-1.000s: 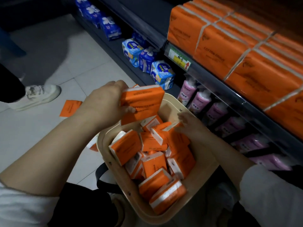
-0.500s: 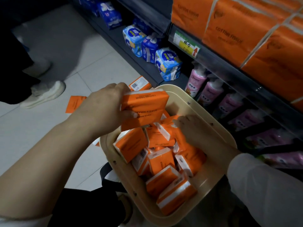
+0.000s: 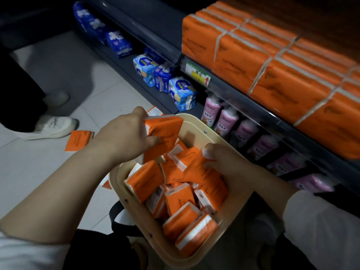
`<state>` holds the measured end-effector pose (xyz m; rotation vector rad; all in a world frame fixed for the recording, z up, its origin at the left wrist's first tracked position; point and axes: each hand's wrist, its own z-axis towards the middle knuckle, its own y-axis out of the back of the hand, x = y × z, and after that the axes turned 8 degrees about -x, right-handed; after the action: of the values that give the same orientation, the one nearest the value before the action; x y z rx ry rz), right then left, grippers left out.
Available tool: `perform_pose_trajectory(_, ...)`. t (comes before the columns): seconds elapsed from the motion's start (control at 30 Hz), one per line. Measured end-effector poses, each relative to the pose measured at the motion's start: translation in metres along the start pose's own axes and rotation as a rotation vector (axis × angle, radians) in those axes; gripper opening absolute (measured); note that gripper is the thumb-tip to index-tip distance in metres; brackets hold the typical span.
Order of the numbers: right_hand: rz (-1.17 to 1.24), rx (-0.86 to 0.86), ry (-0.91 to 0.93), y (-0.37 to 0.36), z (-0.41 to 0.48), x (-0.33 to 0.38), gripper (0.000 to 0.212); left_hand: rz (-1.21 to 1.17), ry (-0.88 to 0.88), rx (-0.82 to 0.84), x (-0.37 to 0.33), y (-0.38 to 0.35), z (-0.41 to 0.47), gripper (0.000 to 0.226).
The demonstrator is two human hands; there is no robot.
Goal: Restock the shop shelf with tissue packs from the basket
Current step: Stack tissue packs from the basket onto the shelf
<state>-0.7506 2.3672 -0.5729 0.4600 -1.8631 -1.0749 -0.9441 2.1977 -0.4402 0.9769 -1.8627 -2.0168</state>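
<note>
Far to the left of the basket (image 3: 218,136), a white shoe (image 3: 52,126) stands on the tiled floor (image 3: 39,172). Between this shoe and the basket, one orange tissue pack (image 3: 78,140) lies flat on the floor.

The left hand (image 3: 124,137) is above the left far rim of the basket. Its fingers and thumb are curled around an orange pack (image 3: 165,133), which is tilted and lifted over the other packs. It may be more than one pack in this hand; I cannot tell.

The basket is beige and holds many loose orange packs (image 3: 144,180), which lie in all directions. The right hand (image 3: 224,162) is inside the basket, at its right side. It pinches a second pack (image 3: 191,159) at the white end, with the thumb on top. This pack touches the others under it.

Behind the basket, blue packages (image 3: 181,94) stand on the lowest shelf level. To the right of the basket, pink bottles (image 3: 226,119) stand in a row on the same low level. Above them there is the dark shelf (image 3: 253,108) with a price label (image 3: 198,76) on its front edge. On this shelf, large orange bundles (image 3: 272,75) with white straps lie close side by side.
</note>
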Motion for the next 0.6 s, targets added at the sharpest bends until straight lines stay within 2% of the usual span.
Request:
perform_pose_trajectory(0.07, 0.075, -0.014, 0.004, 0.026, -0.008, 0.015, 0.038, -0.088, 0.020, -0.035, -0.003, 0.000, -0.002, 0.056)
perform_pose_trajectory(0.17, 0.085, -0.031, 0.002, 0.067, -0.026, 0.041, 0.027, -0.255, -0.056, -0.074, -0.010, -0.002, -0.005, 0.059)
perform_pose_trajectory(0.23, 0.139, -0.052, 0.016, 0.095, -0.042, 0.055, 0.032, -0.344, -0.128, -0.073, -0.017, -0.004, -0.006, 0.054)
perform_pose_trajectory(0.37, 0.310, -0.138, -0.006, 0.132, -0.078, 0.065, 0.036, -0.477, -0.326, 0.096, -0.041, -0.013, -0.016, 0.037)
perform_pose_trajectory(0.47, 0.529, -0.264, -0.048, 0.137, -0.097, 0.063, 0.033, -0.520, -0.468, 0.122, -0.064, -0.020, -0.028, 0.021)
perform_pose_trajectory(0.6, 0.573, -0.447, -0.068, 0.141, -0.106, 0.062, 0.028, -0.640, -0.379, 0.111, -0.096, -0.020, -0.044, 0.051)
